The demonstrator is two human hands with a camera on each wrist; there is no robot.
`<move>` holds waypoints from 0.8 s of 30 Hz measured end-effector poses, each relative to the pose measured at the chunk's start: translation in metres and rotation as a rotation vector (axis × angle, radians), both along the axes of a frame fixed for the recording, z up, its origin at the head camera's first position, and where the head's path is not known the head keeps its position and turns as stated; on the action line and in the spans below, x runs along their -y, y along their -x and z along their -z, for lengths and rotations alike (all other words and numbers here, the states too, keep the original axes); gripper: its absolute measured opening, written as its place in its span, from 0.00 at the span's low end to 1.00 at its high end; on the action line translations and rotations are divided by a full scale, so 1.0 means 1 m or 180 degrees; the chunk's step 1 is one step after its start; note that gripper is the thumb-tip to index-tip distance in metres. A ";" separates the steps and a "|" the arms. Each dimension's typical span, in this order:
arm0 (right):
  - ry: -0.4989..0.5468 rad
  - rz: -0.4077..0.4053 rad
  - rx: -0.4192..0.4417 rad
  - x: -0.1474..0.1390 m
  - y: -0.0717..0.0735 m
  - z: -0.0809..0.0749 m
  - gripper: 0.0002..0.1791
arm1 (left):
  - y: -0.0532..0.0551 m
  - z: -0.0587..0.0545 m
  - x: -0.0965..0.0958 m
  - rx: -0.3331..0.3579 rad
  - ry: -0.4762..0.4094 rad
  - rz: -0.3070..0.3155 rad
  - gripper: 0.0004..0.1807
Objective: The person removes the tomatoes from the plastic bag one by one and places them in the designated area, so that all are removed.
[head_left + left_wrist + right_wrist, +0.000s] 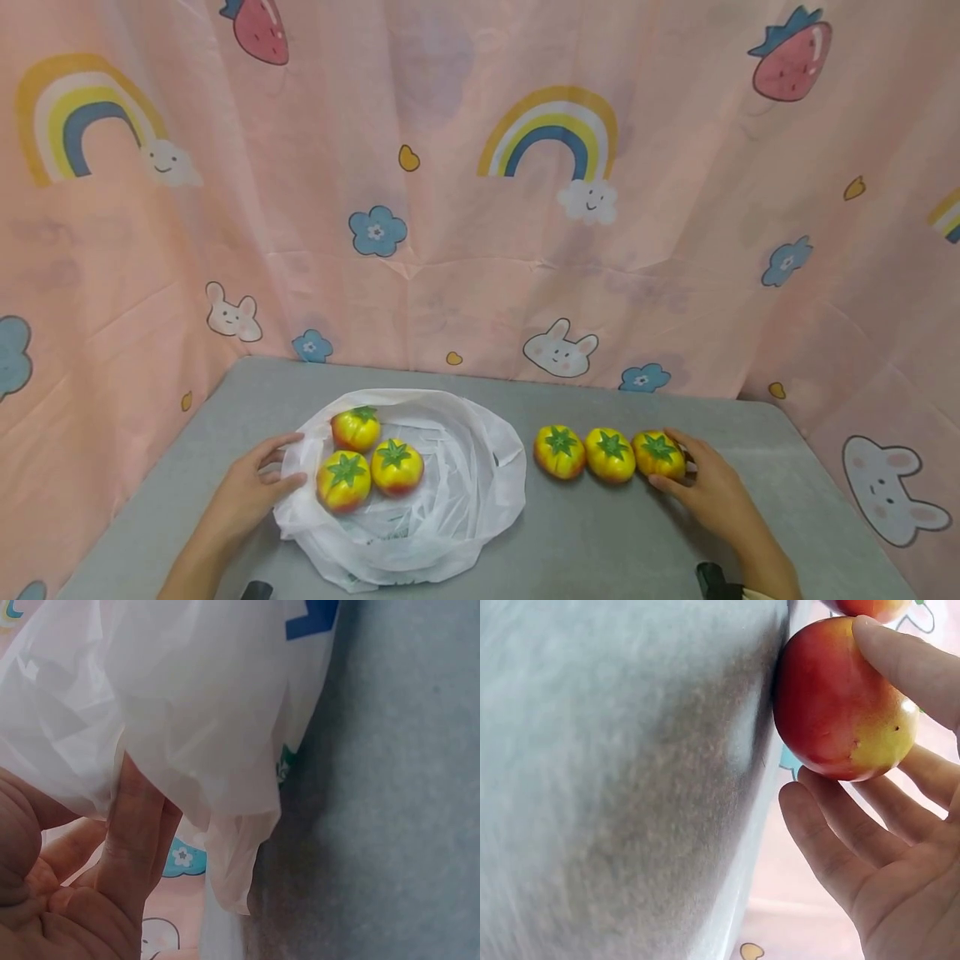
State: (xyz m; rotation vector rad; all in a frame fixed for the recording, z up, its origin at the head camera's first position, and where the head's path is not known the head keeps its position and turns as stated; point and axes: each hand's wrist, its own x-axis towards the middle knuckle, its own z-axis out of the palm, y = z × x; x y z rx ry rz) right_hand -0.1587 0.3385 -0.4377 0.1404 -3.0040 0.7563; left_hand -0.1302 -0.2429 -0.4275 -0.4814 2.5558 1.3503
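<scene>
My left hand point(243, 487) holds the left edge of a white plastic bag point(472, 500), thumb and fingers at its side. In the left wrist view the bag's film point(202, 697) drapes over the fingers and hides their tips. Inside the open bag lie three glossy yellow-red toy tomatoes point(345, 483) with green star-shaped tops. Right of the bag, three more stand in a row. My right hand point(708, 483) grips the rightmost toy tomato point(658, 455), its thumb on the near side and fingers on the far side. Its red underside point(829, 697) shows in the right wrist view.
The left toy tomato point(559, 452) and middle toy tomato point(610, 456) of the row sit close together on the grey table point(585, 542). A pink patterned curtain point(450, 292) hangs behind the table and along both sides.
</scene>
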 end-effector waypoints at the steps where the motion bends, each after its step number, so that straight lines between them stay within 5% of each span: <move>1: -0.0001 0.0000 -0.0005 0.000 0.000 0.000 0.47 | 0.000 0.000 0.000 0.0011 0.0001 -0.0007 0.39; 9: -0.0014 0.0036 -0.0018 0.000 -0.002 -0.003 0.48 | 0.000 0.001 -0.001 0.0001 -0.0019 -0.0020 0.39; 15: -0.0161 0.0101 -0.0071 0.009 -0.005 -0.023 0.49 | 0.001 -0.001 -0.001 0.0023 -0.0039 -0.0024 0.39; 24: -0.0015 -0.0109 -0.0531 0.075 -0.007 -0.059 0.43 | 0.001 -0.002 0.000 0.0061 -0.0017 0.0005 0.39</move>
